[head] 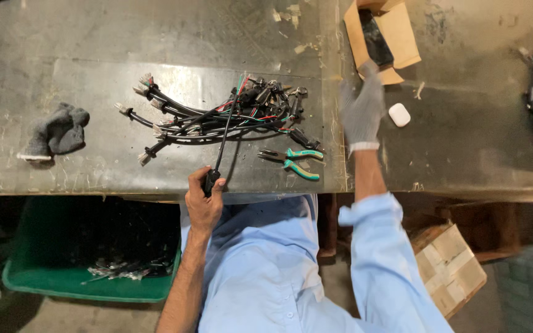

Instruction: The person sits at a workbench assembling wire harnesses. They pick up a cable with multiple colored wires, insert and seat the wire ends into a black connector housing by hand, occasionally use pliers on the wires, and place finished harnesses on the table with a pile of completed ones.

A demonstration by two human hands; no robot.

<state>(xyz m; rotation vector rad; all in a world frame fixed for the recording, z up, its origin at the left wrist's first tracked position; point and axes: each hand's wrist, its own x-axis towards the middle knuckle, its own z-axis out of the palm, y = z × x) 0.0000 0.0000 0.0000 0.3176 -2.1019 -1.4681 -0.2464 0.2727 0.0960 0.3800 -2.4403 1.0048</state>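
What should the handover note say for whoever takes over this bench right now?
Left hand, bare, grips the plug end of one black cable at the bench's near edge.
Right hand, in a grey glove, is raised and empty, near the open cardboard box.
Cable bundle lies mid-bench; green-handled pliers beside it, untouched.
More cables sit in the green bin below.
The held cable's far end lies in the bundle.

Grey glove (pixel 57 132) lying left, green bin (pixel 87 283) below, white case (pixel 399 115).
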